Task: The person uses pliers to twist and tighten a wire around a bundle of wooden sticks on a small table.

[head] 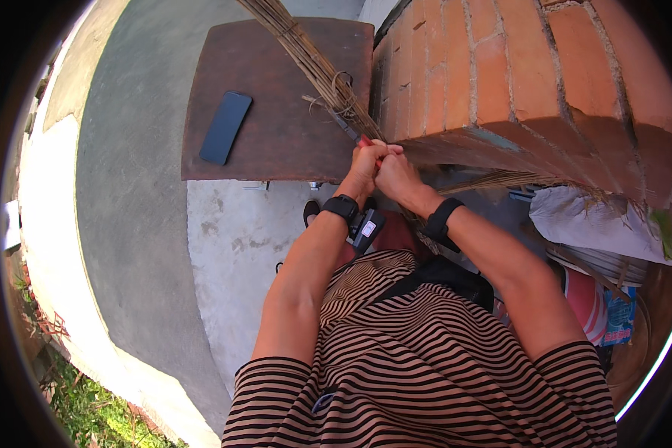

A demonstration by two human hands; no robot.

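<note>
A long bundle of dry stalks (313, 64) slants across a dark brown tabletop, tied round with a thin twisted binding (344, 101). A pair of red-handled pliers (348, 131) lies along the bundle, its metal jaws at the loose end of the binding. My left hand (365, 163) is closed around the red handles. Pressed up against it, my right hand (397, 175) is also clenched at the handles; its fingertips are partly hidden. Whether the jaws grip the binding cannot be made out.
On the brown table (280, 151) lies a dark smartphone (225, 127). An orange brick wall (487, 67) rises close on the right. Below it are more dry stalks (498, 182), a white sack (588, 218) and a blue printed package (619, 316). Concrete floor (145, 224) extends left.
</note>
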